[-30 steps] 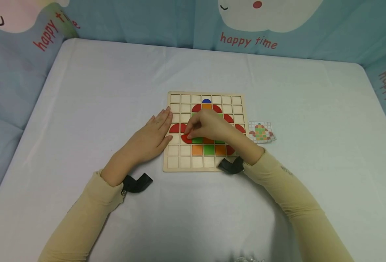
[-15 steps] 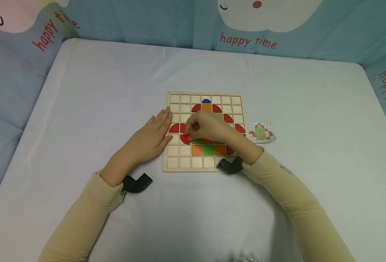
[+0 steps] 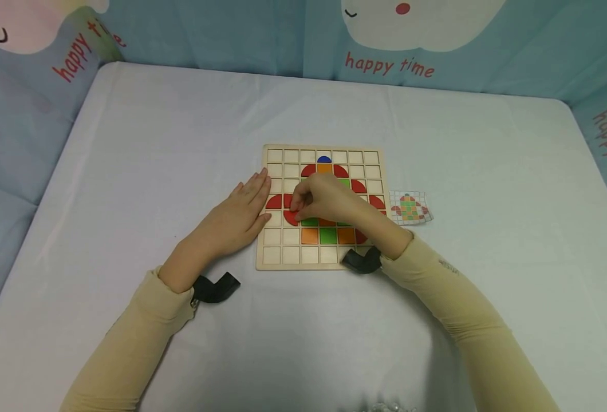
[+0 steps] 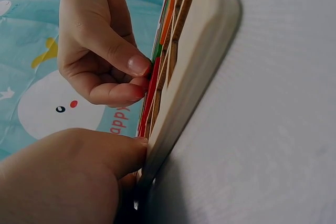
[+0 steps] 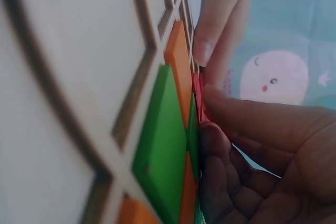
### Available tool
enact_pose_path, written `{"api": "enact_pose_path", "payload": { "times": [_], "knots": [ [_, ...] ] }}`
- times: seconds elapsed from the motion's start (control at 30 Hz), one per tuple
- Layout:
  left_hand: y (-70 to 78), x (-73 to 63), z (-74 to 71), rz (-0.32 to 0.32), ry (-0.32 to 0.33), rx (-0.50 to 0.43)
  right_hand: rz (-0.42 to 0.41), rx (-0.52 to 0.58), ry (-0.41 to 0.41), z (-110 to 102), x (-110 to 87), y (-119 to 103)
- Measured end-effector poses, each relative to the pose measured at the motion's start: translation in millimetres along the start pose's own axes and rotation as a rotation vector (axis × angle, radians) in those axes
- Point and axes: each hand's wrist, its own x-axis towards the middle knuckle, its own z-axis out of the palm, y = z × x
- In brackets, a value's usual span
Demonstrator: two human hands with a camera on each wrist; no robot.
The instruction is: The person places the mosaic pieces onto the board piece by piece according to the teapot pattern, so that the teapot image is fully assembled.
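A wooden grid board (image 3: 288, 266) lies on the table, partly filled with red, orange, green and blue pieces. Over its left middle my right hand (image 3: 334, 197) pinches a red quarter-circle piece (image 3: 290, 218) between thumb and fingertips, down at a cell. The left wrist view shows those fingertips at the red piece (image 4: 149, 93), close to the board surface. My left hand (image 3: 236, 223) rests along the board's left edge, fingers straight, with the thumb on the rim. Green (image 5: 163, 145) and orange (image 5: 179, 72) squares stand slightly proud of the grid. My right hand hides some middle cells.
To the right of the board lies a small printed pattern card (image 3: 409, 207) with a coloured grid figure. A shiny clear object (image 3: 386, 407) is cut off at the front edge. A patterned blue curtain (image 3: 262, 40) hangs behind the white table (image 3: 180, 126).
The red quarter-circle piece has shifted very slightly left and settled at its cell under my right fingertips. My left hand has stayed in place on the board's edge.
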Motion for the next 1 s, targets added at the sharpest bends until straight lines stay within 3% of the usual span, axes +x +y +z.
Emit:
{"api": "enact_pose_path", "payload": {
  "times": [0.3,0.6,1.0],
  "knots": [
    [-0.1,0.1,0.3,-0.003,-0.004,0.002,-0.008,0.014,0.003,0.8,-0.1,2.1],
    [0.2,0.6,0.2,-0.001,-0.004,0.003,0.024,0.072,0.087,-2.7,-1.4,2.2],
    [-1.6,1.2,1.5,0.004,0.003,0.006,0.064,0.092,0.074,-3.5,1.4,4.8]
  ]
}}
